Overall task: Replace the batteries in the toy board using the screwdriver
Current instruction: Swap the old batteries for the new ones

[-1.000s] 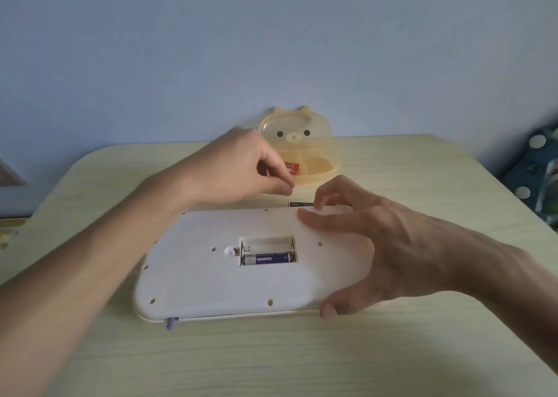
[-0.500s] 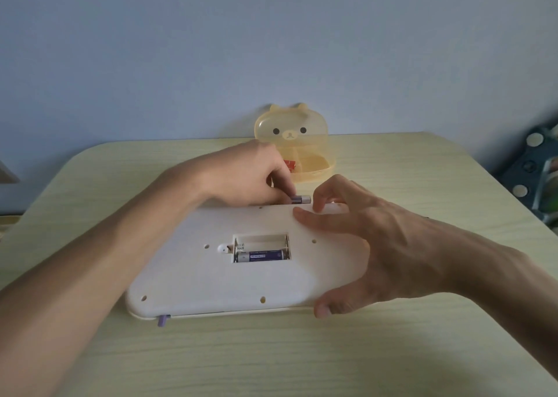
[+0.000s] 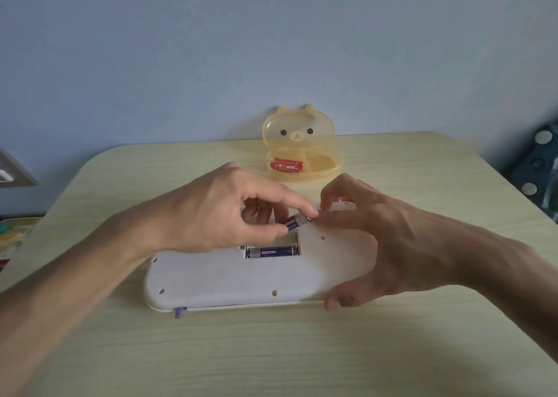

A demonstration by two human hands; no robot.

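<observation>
Head view: left hand (image 3: 217, 212) pinches a purple battery (image 3: 295, 222), tilted just over the open bay of the flipped board (image 3: 229, 276); one battery (image 3: 271, 251) already sits inside. Right hand (image 3: 380, 239) loosely braces the board's edge, gripping nothing. Looks like loading; next it needs lining up and pressing flat
</observation>
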